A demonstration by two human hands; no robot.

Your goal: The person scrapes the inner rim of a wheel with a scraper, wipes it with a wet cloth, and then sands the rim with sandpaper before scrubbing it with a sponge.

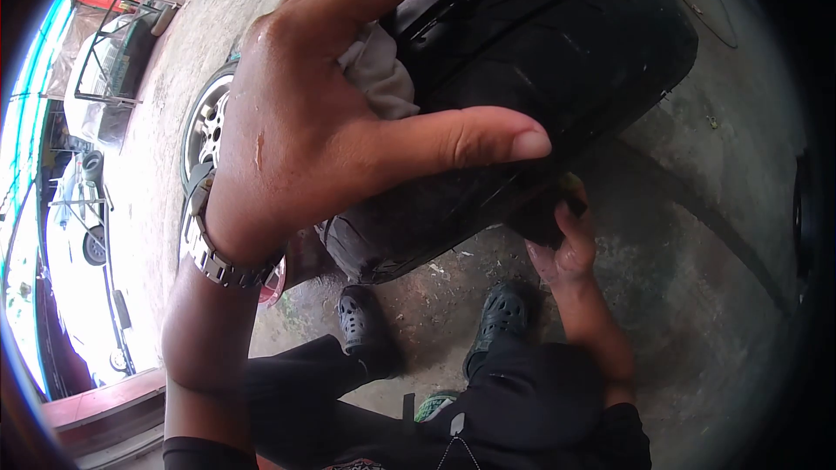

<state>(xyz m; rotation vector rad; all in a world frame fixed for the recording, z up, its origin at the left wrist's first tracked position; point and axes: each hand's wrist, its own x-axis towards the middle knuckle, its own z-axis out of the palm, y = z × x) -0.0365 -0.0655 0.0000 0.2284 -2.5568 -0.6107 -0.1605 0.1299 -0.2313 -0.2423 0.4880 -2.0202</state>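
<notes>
The left hand [300,113], fingers spread wide, partly hides a crumpled off-white cloth [383,77] by the thick black rubber tyre [566,43], cut off above, over grey concrete floor [435,300]; whether the shadowed right hand [570,252] grips anything cannot be told

A dark streak [716,220] slants across the concrete floor [740,148] toward its right edge. Nearer the floor's left edge is a pale spoked wheel [206,126], with a white vehicle [70,248] beyond.
</notes>
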